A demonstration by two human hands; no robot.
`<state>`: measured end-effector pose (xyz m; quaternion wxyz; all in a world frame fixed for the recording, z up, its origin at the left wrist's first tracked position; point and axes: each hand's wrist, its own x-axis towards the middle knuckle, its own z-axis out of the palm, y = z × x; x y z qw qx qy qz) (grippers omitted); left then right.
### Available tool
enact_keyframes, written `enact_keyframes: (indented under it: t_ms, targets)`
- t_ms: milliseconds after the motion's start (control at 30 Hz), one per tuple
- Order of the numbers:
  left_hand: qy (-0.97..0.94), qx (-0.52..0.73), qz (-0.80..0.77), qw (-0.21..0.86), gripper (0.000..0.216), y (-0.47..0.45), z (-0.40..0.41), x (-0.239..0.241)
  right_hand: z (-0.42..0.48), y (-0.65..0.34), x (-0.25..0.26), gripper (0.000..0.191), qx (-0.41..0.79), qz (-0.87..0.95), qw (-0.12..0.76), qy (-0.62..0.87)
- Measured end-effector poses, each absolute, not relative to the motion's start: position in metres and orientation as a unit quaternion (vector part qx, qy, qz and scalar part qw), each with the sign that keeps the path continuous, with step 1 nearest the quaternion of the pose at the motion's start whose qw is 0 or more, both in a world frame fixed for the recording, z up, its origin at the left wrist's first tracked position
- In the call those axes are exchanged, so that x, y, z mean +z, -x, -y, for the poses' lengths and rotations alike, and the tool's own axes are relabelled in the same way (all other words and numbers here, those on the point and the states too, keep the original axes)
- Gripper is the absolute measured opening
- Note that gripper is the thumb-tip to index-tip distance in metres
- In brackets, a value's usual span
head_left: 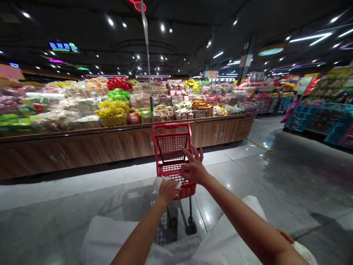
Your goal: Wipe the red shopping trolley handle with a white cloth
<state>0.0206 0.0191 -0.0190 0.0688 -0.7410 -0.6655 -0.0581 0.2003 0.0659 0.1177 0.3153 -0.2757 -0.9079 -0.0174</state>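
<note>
Closed, the left hand (167,190) grips a white cloth (159,183) against the red shopping cart (173,162); the right hand (194,167) hovers spread-fingered above its rim, before the snack counter (124,138).

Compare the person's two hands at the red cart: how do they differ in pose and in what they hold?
The left hand is closed around a white crumpled thing at the near rim of the red cart; the right hand holds nothing. The left hand's fingers are curled, the right hand's spread open. The left hand sits lower and nearer the camera, the right hand higher, over the basket. Both are bare and reach forward to the same cart.
</note>
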Motion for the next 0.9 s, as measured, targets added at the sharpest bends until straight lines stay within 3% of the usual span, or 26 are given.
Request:
enact_keyframes:
  t_ms: [167,400,533,667,767,900]
  targets:
    - [0.741,-0.043,0.669,0.036,0.041,-0.014,-0.017,-0.013,-0.043,-0.18,0.177,0.012,-0.004,0.916,0.337,0.22]
    - [0.735,-0.049,0.675,0.039,0.038,-0.011,-0.014,-0.012,-0.047,-0.177,0.166,0.014,-0.018,0.924,0.321,0.207]
    - [0.734,-0.057,0.675,0.047,0.034,-0.01,-0.012,-0.012,-0.076,-0.18,0.122,0.027,0.034,0.947,0.234,0.218]
    - [0.731,-0.057,0.678,0.047,0.035,-0.001,-0.009,-0.012,-0.102,-0.19,0.045,0.033,0.093,0.948,0.121,0.278]
    - [0.723,-0.077,0.684,0.06,0.033,-0.003,-0.005,-0.015,-0.107,-0.198,-0.005,0.031,0.092,0.932,0.125,0.327]
    - [0.677,-0.135,0.719,0.076,0.024,-0.039,-0.007,-0.023,-0.104,-0.198,-0.032,0.045,0.105,0.93,0.143,0.322]
